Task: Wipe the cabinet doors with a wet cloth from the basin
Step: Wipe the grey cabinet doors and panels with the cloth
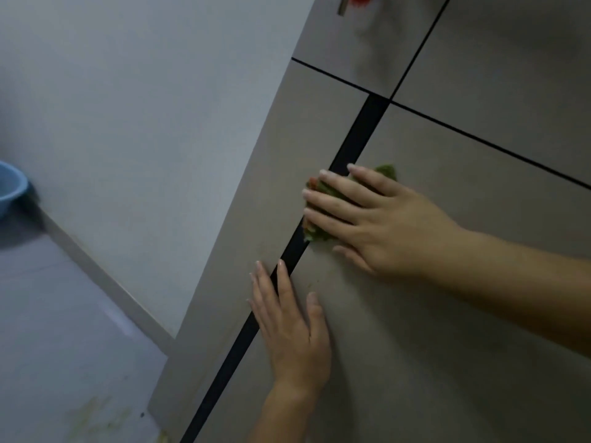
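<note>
My right hand (377, 219) presses the crumpled green cloth (387, 171) against the smooth taupe cabinet door (415, 362), fingers straight and spread, at the black vertical gap (358, 135). My left hand (294, 334) braces flat just below, holding nothing. With no grip, the cloth could slip out or snag in the gap. The round blue plastic basin (9, 187) sits far left.

A home room: grey cabinet doors (447, 314), a plain wall (144, 107), tiled floor (48, 330), a blue basin (9, 190).
</note>
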